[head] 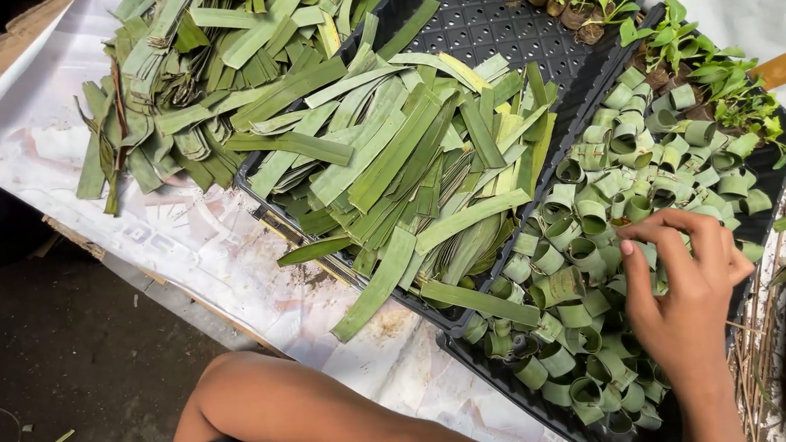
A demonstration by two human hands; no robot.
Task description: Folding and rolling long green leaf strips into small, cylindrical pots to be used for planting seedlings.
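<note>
Currently I log my right hand (688, 291) over the black tray (760, 220) of rolled leaf rings (589, 202), fingers (658, 225) curled; whether they grip a ring I cannot tell. Flat leaf strips (399, 167) fill the neighbouring tray; left hand unseen, only a bare limb (286, 410) near the desk (206, 249).

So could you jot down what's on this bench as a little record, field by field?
setting: black perforated trays on a white sheet-covered bench
near tray: rolled green leaf rings
middle tray: flat cut leaf strips
loose pile: more leaf strips on the sheet
far end: small seedlings
right hand: fingers curled down among the rings, touching them
left hand: hidden; only a bent arm shows at the bottom
</note>
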